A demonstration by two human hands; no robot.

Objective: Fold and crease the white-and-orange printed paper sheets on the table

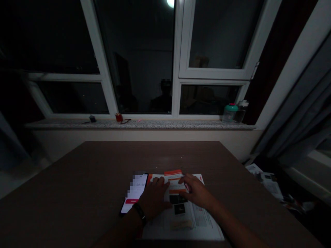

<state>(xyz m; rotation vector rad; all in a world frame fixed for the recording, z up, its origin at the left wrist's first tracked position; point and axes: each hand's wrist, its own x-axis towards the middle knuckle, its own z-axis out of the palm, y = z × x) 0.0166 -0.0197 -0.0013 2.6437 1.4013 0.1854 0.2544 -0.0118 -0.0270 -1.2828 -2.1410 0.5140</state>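
A printed booklet or stack of sheets (204, 224) with orange bands and dark pictures lies on the brown table (108, 162) near its front edge. On top, a piece with an orange end (173, 172) sticks out past the far edge. My left hand (156, 196), with a dark band on the wrist, rests with fingers spread on the left part of the paper. My right hand (195, 191) is curled at the paper's upper right, closed around a small pinkish thing (187, 187) too dim to name. Left of the paper, a phone (134, 191) lies with its screen lit.
Beyond the table is a speckled windowsill (160, 124) under a dark window. It bears a red jar (119, 117), a small dark bottle (92, 119), a teal-lidded bottle (229, 113) and a clear bottle (241, 112). Papers (265, 179) lie beyond the table's right edge.
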